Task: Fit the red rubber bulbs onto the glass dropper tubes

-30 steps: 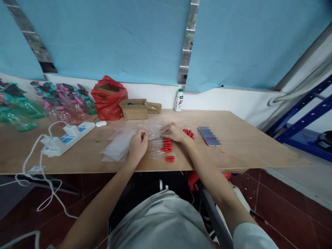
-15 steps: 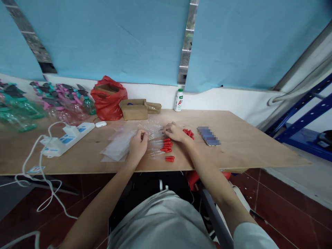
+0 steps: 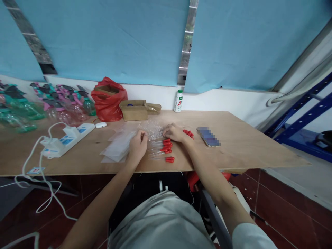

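Observation:
A pile of clear glass dropper tubes (image 3: 155,132) lies between my two hands. My left hand (image 3: 138,144) is at its left end, thumb and forefinger pinched; whatever is in the pinch is too small to make out. At the right end of the pile, my right hand (image 3: 174,132) has its fingers curled down over the tube ends, and what they grip is hidden. Nearer to me lie several droppers with red rubber bulbs (image 3: 167,145). Loose red bulbs (image 3: 188,134) are heaped just right of my right hand. Clear plastic bags (image 3: 116,148) are stacked beside my left hand.
A phone (image 3: 209,136) lies on the right of the wooden table (image 3: 249,145). Behind stand a white bottle (image 3: 178,101), a cardboard box (image 3: 134,110) and a red plastic bag (image 3: 110,103). On the left are a power strip (image 3: 68,140) with cables and several spray bottles (image 3: 64,107).

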`<state>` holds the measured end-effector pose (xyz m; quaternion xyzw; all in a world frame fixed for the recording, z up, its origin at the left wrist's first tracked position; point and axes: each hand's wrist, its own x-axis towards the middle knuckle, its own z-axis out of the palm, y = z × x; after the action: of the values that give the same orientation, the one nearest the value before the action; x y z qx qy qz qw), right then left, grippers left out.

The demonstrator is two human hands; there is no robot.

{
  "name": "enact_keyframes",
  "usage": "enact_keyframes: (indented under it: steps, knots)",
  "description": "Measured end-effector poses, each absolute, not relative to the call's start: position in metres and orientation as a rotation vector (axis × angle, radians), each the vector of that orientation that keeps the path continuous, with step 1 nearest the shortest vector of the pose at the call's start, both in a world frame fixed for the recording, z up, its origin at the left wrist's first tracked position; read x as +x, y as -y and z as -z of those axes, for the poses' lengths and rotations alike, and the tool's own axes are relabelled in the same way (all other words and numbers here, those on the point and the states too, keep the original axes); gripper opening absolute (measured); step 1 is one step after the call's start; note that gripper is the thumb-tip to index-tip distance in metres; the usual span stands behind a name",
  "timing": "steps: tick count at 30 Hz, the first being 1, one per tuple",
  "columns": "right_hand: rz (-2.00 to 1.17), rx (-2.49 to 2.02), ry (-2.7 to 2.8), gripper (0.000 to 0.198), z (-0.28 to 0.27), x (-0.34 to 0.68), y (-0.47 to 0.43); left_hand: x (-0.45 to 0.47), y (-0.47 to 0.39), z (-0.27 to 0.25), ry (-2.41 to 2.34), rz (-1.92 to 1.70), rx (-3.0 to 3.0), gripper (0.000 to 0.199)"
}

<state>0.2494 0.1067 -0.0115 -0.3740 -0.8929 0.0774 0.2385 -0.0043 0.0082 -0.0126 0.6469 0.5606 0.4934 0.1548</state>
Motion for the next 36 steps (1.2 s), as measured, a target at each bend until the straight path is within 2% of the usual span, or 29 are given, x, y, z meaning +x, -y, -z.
enact_keyframes:
  steps: [7, 17, 22, 27, 32, 36]
  knots:
    - [-0.082, -1.152, 2.475, 0.01, 0.01, 0.249, -0.105, -0.004, -0.007, 0.012, -1.593, -1.427, 1.863, 0.019]
    - [-0.1, -1.136, 2.492, 0.01, -0.002, 0.25, -0.094, -0.005, -0.007, 0.013, -1.609, -1.407, 1.874, 0.02]
    - [-0.318, -0.917, 2.209, 0.018, -0.017, 0.249, -0.086, -0.004, -0.007, 0.012, -1.621, -1.495, 1.876, 0.022]
    - [-0.397, -0.884, 2.139, 0.012, -0.023, 0.243, -0.079, -0.003, -0.004, 0.011, -1.656, -1.609, 1.97, 0.044]
    - [-0.523, -0.828, 2.12, 0.008, -0.025, 0.233, -0.069, -0.001, -0.003, 0.012, -1.57, -1.37, 2.22, 0.021]
    - [-0.617, -0.785, 2.059, 0.013, -0.026, 0.224, -0.062, 0.0, -0.004, 0.012, -1.545, -1.214, 2.328, 0.028]
